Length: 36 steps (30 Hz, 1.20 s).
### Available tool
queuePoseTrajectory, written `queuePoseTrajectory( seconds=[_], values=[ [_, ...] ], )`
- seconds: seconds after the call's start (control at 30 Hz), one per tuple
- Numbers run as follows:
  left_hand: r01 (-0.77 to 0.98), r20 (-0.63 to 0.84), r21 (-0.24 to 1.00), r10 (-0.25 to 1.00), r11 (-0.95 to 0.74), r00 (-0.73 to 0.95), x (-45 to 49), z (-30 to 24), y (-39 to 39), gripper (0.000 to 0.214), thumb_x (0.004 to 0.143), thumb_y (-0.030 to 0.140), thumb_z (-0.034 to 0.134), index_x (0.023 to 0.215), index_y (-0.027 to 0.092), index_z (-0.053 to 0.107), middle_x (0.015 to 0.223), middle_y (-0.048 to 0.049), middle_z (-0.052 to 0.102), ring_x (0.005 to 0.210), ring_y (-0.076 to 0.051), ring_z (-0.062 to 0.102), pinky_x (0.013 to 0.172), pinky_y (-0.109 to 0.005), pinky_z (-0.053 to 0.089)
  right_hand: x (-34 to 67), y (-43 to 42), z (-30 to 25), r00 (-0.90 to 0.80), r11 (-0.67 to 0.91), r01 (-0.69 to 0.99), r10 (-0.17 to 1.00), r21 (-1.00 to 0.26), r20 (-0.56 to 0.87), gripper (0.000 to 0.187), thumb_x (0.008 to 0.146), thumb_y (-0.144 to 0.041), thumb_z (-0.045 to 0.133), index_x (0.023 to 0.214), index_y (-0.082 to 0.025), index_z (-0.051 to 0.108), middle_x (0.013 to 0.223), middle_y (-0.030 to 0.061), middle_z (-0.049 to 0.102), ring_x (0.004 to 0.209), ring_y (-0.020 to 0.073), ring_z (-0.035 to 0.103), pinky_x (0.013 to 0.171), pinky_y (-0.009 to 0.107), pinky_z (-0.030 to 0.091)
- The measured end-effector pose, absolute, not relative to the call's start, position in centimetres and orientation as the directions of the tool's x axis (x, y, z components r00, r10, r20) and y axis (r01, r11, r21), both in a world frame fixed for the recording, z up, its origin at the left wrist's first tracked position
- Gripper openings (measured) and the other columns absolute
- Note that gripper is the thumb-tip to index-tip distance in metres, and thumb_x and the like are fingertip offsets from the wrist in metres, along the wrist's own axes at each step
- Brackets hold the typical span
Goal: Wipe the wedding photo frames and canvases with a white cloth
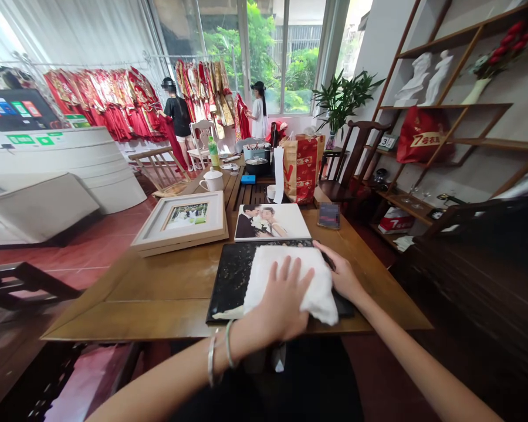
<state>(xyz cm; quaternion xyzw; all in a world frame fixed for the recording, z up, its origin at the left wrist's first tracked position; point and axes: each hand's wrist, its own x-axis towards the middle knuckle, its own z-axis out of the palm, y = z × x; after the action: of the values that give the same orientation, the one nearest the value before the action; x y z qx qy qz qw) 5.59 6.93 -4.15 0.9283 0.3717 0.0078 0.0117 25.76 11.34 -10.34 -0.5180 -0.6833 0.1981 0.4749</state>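
Observation:
A flat black panel (231, 275) with pale specks over its surface lies near the front edge of the wooden table. Much of it is covered by a white cloth (321, 293). My left hand (286, 296) rests flat on the cloth with its fingers spread, and bracelets circle that wrist. At the panel's right edge, my right hand (341, 272) grips the far corner with its fingers bent around it. Just beyond the panel lies a white-edged photo print (286, 223) of a couple. To its left sits a light wooden picture frame (222, 220) stacked on another.
On the table (158, 287) stand a white mug (212, 180), a blue box (248, 179), a red and brown paper bag (305, 170) and a small dark device (329, 215). Two people stand by racks of red garments (110, 105). Shelves (457, 105) rise at right.

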Motion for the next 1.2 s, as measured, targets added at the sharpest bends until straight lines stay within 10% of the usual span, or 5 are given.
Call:
queuePoseTrajectory(
  seconds=[0.6,1.2],
  values=[
    [0.775,0.011,-0.105,0.779,-0.623,0.627,8.7,-3.3,14.7,0.070,0.083,0.041,0.050,0.142,0.017,0.022,0.146,-0.0171,0.024,0.133,-0.035,0.020,0.103,-0.053,0.020,25.8,11.6,-10.9,0.037,0.366,0.552,0.887,-0.749,0.460,0.048,0.078,-0.018,0.047,0.126,-0.021,0.053,0.129,0.0074,0.056,0.121,0.0238,0.050,0.103,0.044,0.037],
    [0.694,-0.011,-0.007,0.694,-0.720,0.720,4.7,-4.7,4.2,0.084,0.077,0.050,0.050,0.144,0.018,0.012,0.150,-0.0166,0.009,0.136,-0.037,0.006,0.105,-0.054,0.012,25.5,11.1,-9.7,-0.015,0.314,0.597,0.924,-0.738,0.381,0.046,0.084,-0.026,0.043,0.128,-0.020,0.050,0.133,0.0090,0.052,0.124,0.0239,0.046,0.105,0.045,0.033]
  ],
)
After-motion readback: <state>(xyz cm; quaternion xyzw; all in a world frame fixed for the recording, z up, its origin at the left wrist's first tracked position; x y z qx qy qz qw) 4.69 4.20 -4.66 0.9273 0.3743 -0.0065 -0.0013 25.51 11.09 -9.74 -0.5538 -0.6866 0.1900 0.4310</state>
